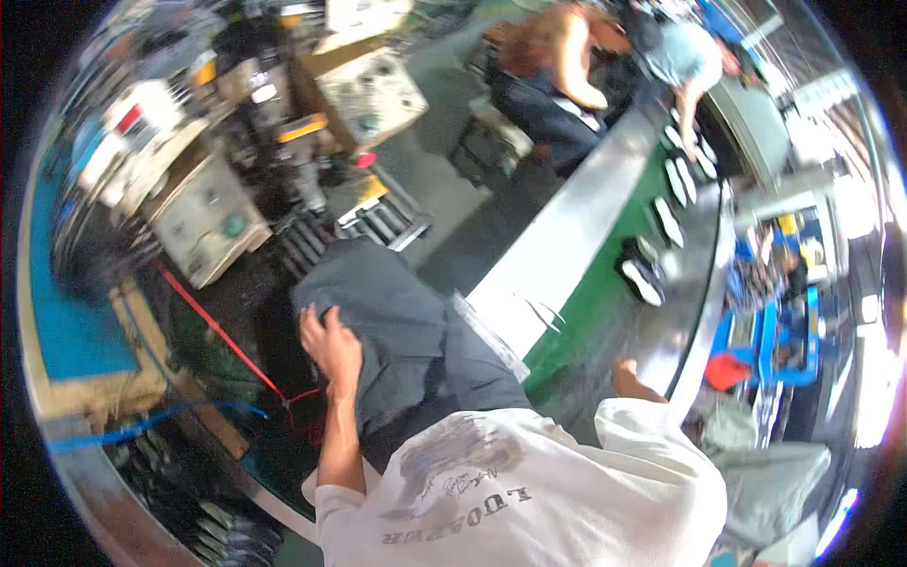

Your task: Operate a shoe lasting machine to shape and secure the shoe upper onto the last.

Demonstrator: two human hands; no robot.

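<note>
Conveyor belt (605, 283): a long green belt with a pale metal edge, running from the lower middle up toward the top right.
Shoes (644, 274): dark pairs with white soles, lying spaced along the belt toward its far end; blurred.
Machines (203, 222): cream boxes with round green knobs, standing on the floor at upper left; one carries a yellow band, another a small red patch.
Blue mat (71, 331): lies along the floor at the left edge.
Red strap (217, 331): stretched slantwise across the floor between the machines and the person's knee.
Trousers (397, 331): grey, on the person's raised leg, just beside the belt's near metal edge.
Other people (576, 57): two bend over the belt's far end.
Left hand (329, 345): fingers curled down, pinching the grey cloth at the knee; forearm comes up from the lower edge.
Right hand (628, 378): mostly hidden behind the white sleeve, resting at the belt's near edge; I cannot tell how far open it is.
</note>
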